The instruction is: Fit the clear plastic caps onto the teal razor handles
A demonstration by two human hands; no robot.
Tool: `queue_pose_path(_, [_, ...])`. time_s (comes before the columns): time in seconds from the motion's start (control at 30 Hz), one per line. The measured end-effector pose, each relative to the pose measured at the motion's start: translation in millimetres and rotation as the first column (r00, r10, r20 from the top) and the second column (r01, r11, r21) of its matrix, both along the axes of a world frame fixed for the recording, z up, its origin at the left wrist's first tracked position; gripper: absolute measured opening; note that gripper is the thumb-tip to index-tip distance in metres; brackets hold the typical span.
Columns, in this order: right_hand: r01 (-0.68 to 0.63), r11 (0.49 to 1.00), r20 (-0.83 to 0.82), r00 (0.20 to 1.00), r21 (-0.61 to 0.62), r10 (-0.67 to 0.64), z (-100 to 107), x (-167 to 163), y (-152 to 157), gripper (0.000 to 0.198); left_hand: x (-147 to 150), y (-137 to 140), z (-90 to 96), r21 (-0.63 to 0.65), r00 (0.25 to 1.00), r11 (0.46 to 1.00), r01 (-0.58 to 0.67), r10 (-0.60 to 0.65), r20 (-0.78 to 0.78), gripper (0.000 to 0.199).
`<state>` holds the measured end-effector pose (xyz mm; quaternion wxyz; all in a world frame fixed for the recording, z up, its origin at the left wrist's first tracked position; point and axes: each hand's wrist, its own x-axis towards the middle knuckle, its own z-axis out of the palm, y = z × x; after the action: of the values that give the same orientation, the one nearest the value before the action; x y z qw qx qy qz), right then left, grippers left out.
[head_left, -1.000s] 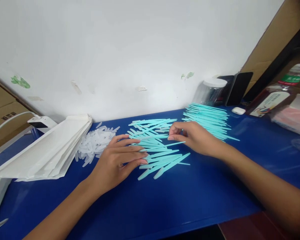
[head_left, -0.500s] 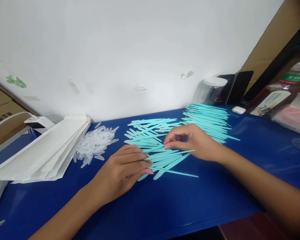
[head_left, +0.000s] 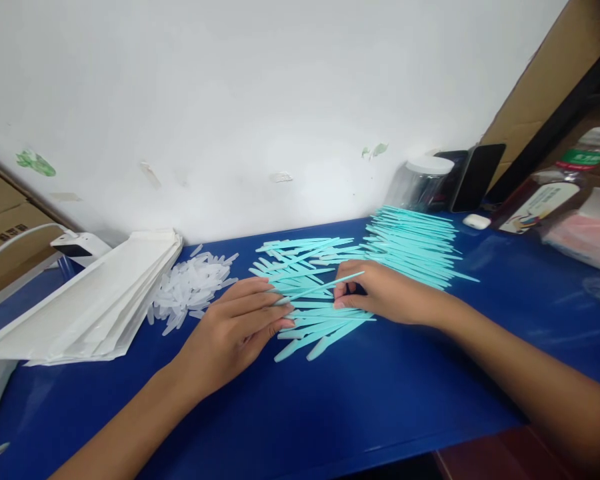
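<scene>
My left hand (head_left: 243, 323) is closed on a slim turquoise eyebrow razor (head_left: 325, 287), whose thin handle points up to the right past the fingers. My right hand (head_left: 380, 293) pinches at a razor among the near loose group (head_left: 325, 327), thumb and index finger close together. How firmly it grips there is partly hidden. Behind the fingers lies a jumbled heap of the same razors (head_left: 300, 253). A neater stack (head_left: 413, 247) is beyond my right hand, handles mostly parallel. Beyond my left hand sits a pile of small translucent blade caps (head_left: 193, 287).
White padded envelopes (head_left: 95, 300) lie at the left on the blue table (head_left: 300, 427), by a white device (head_left: 83, 247) with a cable. Toward the back right are a lidded clear jar (head_left: 423, 183), a phone (head_left: 480, 177), a white earbud case (head_left: 477, 221) and a bottle (head_left: 545, 193).
My left hand has shifted slightly left and up; the razor at its fingertips now tilts up to the right. My right hand has moved slightly down and right onto the near razors.
</scene>
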<state>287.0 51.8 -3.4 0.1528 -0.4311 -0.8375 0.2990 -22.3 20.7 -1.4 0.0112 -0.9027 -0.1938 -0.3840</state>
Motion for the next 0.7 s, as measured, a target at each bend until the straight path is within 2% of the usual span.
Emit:
queue_pose_path(0.37, [-0.029,0.994,0.068,0.997,-0.108,0.037,5,1,-1,0.027,2,0,-0.4,-0.026,0.995,1.0,-0.006,0.009,0.102,0.024])
queue_pose_path(0.47, [-0.028,0.999,0.085,0.996,-0.029,0.03,6,6,2,0.029,2,-1,-1.7,-0.063,0.994,0.998,0.004,0.003,0.11,0.025])
queue_pose_path(0.6, [0.092,0.989,0.029,0.995,0.118,-0.096,10,15,8,0.02,5,-4,-3.0,-0.111,0.994,0.992,0.055,-0.044,0.096,0.025])
queue_pose_path(0.7, [0.152,0.984,-0.123,0.982,0.091,-0.14,19,16,10,0.016,8,-6,-3.4,-0.139,0.993,0.987,0.08,-0.066,0.1,0.025])
